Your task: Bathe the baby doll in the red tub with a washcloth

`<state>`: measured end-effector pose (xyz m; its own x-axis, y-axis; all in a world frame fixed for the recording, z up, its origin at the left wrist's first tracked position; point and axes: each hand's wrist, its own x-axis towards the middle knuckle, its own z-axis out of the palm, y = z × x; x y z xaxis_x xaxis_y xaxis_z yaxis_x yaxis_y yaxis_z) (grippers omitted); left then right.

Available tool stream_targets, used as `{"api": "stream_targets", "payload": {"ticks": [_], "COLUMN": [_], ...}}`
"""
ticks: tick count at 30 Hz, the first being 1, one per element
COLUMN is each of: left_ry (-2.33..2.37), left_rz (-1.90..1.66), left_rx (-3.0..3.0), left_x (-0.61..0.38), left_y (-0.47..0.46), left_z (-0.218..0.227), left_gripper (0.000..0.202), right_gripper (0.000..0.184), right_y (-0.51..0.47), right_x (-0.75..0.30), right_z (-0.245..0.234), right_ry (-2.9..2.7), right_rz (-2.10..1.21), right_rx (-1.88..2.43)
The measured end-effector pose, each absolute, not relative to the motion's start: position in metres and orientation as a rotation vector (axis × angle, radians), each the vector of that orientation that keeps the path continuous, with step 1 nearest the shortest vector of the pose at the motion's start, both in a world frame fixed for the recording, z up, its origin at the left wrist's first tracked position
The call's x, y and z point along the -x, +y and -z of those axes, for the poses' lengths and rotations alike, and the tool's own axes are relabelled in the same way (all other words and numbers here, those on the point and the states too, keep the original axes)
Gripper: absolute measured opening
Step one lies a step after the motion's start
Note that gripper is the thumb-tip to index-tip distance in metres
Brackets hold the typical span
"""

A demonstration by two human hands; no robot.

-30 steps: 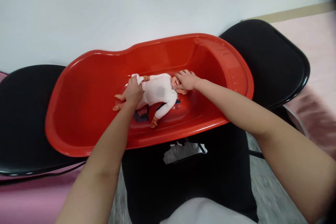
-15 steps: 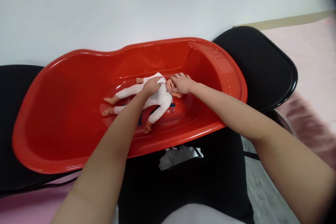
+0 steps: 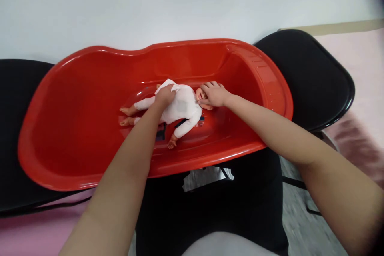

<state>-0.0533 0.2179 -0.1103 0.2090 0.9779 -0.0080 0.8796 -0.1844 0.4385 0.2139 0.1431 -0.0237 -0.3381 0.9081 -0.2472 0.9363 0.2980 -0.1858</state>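
A baby doll (image 3: 187,104) in a white long-sleeved outfit lies face up in a red baby bathtub (image 3: 75,128). Its bare feet point left and its head lies to the right. My left hand (image 3: 166,95) is closed on white fabric at the far side of the doll's body, near its far sleeve; the fingertips are partly hidden. With fingers over the top of the head and thumb by the chin, my right hand (image 3: 216,94) grips the doll's head (image 3: 201,95). A greyish patch shows on the outfit's chest. The near arm lies outstretched toward me.
The tub rests across black seats, one at the right (image 3: 306,76) and one at the left (image 3: 18,128). A white wall (image 3: 150,4) rises behind. Pink fabric (image 3: 357,84) covers a surface at the right, and more pink (image 3: 36,224) shows lower left.
My left hand has moved left along the doll, drawing white fabric with it and uncovering the chest. My right hand stays at the head. The view has shifted slightly.
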Motion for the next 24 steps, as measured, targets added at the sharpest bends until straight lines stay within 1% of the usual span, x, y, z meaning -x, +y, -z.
{"api": "stream_targets", "payload": {"ticks": [4,8,11,13,16,20,24], "left_ry": [1.879,1.922,1.763,1.574,1.377,1.368,1.405], "left_rz": [-0.485,-0.730,-0.964,-1.008,-0.859,-0.487,-0.415], "left_rx": [-2.036,-1.843,-1.827,-1.891,-2.061,-2.327,-2.385], "left_x": [0.058,0.062,0.053,0.036,0.004,-0.021,-0.014], "left_y": [0.203,0.201,0.204,0.203,0.191,0.174,0.172], "left_z": [0.106,0.102,0.100,0.099,0.097,0.094,0.094], "left_gripper": [0.046,0.041,0.040,0.042,0.049,0.050,0.052], "right_gripper": [0.073,0.071,0.071,0.073,0.075,0.073,0.069], "right_y": [0.142,0.143,0.143,0.143,0.140,0.139,0.139], "right_x": [-0.213,-0.212,-0.212,-0.212,-0.212,-0.211,-0.212], "right_z": [0.023,0.023,0.023,0.022,0.019,0.018,0.019], "right_ry": [2.449,2.452,2.459,2.453,2.452,2.441,2.436], "right_rz": [0.446,0.464,0.468,0.463,0.455,0.439,0.430], "right_rx": [-1.750,-1.751,-1.745,-1.742,-1.735,-1.732,-1.734]}}
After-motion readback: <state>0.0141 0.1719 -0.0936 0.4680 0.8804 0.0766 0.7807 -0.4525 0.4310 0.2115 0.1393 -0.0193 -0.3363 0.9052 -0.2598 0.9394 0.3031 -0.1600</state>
